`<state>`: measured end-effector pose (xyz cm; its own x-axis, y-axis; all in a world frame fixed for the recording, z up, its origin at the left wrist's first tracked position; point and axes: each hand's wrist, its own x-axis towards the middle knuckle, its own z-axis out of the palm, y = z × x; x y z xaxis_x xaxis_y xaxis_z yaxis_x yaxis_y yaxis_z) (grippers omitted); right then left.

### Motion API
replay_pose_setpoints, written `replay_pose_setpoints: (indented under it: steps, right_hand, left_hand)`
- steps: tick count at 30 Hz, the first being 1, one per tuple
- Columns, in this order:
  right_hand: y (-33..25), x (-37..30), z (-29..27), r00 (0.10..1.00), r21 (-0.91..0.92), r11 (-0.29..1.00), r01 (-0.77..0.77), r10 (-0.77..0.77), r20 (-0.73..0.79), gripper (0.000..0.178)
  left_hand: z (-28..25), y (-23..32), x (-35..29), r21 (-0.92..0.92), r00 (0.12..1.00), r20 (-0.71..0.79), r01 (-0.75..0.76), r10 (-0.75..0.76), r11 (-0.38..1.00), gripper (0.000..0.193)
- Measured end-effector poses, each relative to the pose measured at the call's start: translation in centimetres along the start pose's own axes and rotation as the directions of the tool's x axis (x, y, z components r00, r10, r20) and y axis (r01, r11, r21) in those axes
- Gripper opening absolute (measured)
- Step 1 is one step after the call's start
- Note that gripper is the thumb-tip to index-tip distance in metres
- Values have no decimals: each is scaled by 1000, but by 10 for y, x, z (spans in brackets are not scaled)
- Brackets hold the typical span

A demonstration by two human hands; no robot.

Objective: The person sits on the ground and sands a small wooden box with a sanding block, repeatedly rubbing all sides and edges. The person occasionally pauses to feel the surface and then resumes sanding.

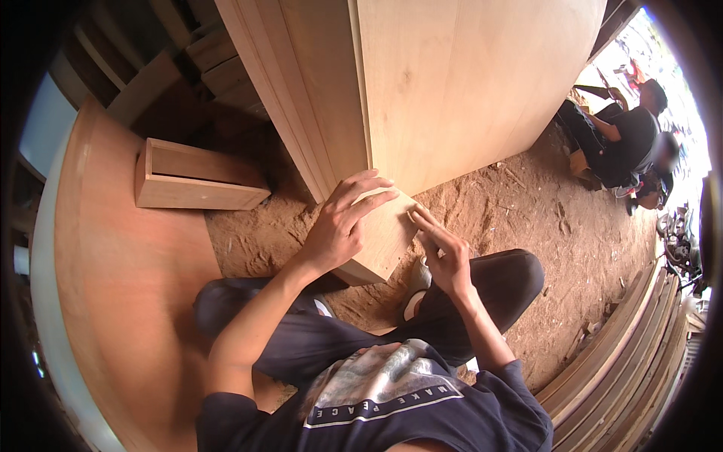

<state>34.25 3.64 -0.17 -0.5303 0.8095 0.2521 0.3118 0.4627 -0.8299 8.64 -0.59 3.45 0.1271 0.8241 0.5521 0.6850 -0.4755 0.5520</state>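
Note:
A pale wooden cabinet (452, 90) stands in front of me, its broad side panel facing right. At its lower near corner, a light wooden block-like piece (384, 245), perhaps a drawer end, sits between my knees with small dark marks near its near corner. My left hand (346, 226) rests along the left of this piece, fingers stretched and apart, with nothing gripped. On the piece's right edge lie the stretched fingertips of my right hand (446, 252); I see nothing held there. How the piece meets the cabinet is partly hidden by my left hand.
An open wooden drawer box (199, 177) lies at the left on a curved reddish-brown sheet (135, 279). Long planks (617, 361) are stacked at lower right. Sandy ground (527, 218) surrounds my feet. People in dark clothes (625, 139) sit far right, with machine parts (681, 241) nearby.

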Motion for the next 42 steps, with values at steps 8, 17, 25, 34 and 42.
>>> replay_pose_setpoints:
  steps: [8,17,25,34,42]
  right_hand:
    - [7,-14,-6,988,112,989,95,-107,111,47]
    - [9,-13,-17,957,36,980,197,-200,211,78]
    - [-13,-19,-16,897,-144,921,363,-303,323,60]
    - [-19,-14,-7,964,84,986,147,-162,210,47]
    - [-8,-44,-22,948,323,941,-101,190,-255,35]
  left_hand:
    - [-12,3,6,-184,998,48,44,-35,982,42]
    - [-12,3,6,-169,991,92,116,-101,979,37]
    - [-10,2,7,-139,988,93,135,-123,981,36]
    - [-5,-3,4,-136,994,79,91,-81,987,33]
    - [-8,2,3,-137,985,130,131,-114,982,31]
